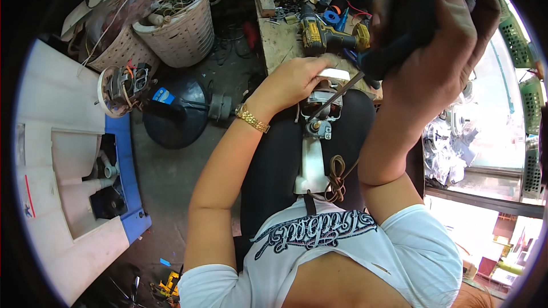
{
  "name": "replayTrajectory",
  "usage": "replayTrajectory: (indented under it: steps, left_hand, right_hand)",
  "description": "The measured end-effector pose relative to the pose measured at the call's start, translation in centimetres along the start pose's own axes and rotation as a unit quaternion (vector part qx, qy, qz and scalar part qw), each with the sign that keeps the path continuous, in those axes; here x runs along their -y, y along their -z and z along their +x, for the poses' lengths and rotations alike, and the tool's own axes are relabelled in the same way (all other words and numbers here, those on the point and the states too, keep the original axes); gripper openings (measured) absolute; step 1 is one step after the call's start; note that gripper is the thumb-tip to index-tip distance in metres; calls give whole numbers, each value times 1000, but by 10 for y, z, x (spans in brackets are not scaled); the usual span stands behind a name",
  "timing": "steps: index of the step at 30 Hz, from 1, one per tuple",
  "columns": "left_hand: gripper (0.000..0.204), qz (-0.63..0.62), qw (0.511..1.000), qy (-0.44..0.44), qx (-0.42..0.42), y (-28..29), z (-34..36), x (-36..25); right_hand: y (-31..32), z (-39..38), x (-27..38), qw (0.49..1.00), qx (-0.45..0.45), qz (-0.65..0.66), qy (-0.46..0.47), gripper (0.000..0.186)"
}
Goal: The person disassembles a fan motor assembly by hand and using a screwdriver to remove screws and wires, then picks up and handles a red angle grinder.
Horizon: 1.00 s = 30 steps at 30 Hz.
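Across my lap lies an electric fan motor on a white neck, with a small grey gearbox at its near end. My left hand is closed on the motor's far end, beside its white rim. Raised close to the camera at the upper right, my right hand wraps round the thick dark handle of a screwdriver. The long shaft slants down to the left and its tip reaches the motor near the gearbox. A bundled brown cord hangs beside the neck.
A workbench ahead bears a yellow and black cordless drill, blue tape and many small metal parts. At left are white baskets, another bare fan motor, a round black base and a white and blue cabinet.
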<state>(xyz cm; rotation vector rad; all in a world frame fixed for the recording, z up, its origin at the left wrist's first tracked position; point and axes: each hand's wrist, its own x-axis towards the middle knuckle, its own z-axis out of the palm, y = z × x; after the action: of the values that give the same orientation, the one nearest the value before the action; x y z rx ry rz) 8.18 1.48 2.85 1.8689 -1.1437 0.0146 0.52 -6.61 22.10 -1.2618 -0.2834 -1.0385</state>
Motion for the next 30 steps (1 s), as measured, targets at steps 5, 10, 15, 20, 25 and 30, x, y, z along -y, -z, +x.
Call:
replayTrajectory:
  steps: [5, 10, 15, 20, 25, 30]
  left_hand:
    - [12, 27, 999, -40, -19, -5, 6, 4]
    - [12, 9, 998, -40, -53, -4, 0, 3]
    - [30, -24, 996, -16, -89, 1, -10, -18]
    - [40, -109, 987, 46, -107, 19, -34, -32]
    - [36, -111, 988, 51, -99, 15, -45, -39]
    - [33, -87, 987, 55, -121, 14, -56, -41]
  right_hand:
    - [20, 13, -18, 998, 46, 5, 45, 47]
    - [29, 55, -43, 691, 532, 478, -104, 60]
    - [53, 47, -44, 887, 345, 293, -94, 47]
    - [22, 35, 1, 956, 133, 218, -146, 39]
    - [22, 59, -49, 769, 427, 467, -90, 41]
    - [-6, 23, 11, 946, 74, 243, -201, 42]
